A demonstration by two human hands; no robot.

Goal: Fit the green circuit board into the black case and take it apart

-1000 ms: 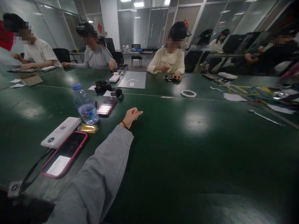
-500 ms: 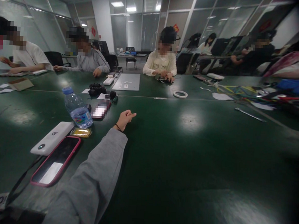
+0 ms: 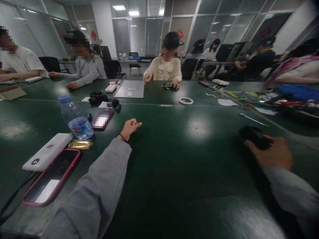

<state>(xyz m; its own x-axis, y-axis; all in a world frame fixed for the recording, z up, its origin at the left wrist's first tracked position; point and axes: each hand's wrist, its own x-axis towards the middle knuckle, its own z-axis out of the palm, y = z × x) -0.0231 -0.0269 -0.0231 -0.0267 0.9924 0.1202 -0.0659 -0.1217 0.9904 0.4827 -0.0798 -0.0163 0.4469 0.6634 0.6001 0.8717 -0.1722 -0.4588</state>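
Observation:
My left hand (image 3: 129, 128) rests on the green table (image 3: 173, 163), its fingers curled together; whether anything small is inside cannot be made out. On the right, my right hand (image 3: 275, 150) is wrapped round a black object (image 3: 255, 137), slightly blurred by motion. To the left of my left hand lie a phone with a pixelated screen (image 3: 102, 119) and a water bottle (image 3: 77, 121), which leans in the view. Nearer to me are a yellow packet (image 3: 80, 144), a white power bank (image 3: 48, 151) and a phone in a red case (image 3: 52, 178).
A white ring (image 3: 185, 101), a wrench (image 3: 253, 119) and tangled cables (image 3: 257, 98) lie farther off. Black gear (image 3: 98, 97), a grey board (image 3: 130, 88) and an open box (image 3: 11, 93) are at the back left. Several people sit across the table.
My right hand has come into view at the right with the black object in it. The view has shifted slightly; my left hand stays in about the same place on the table.

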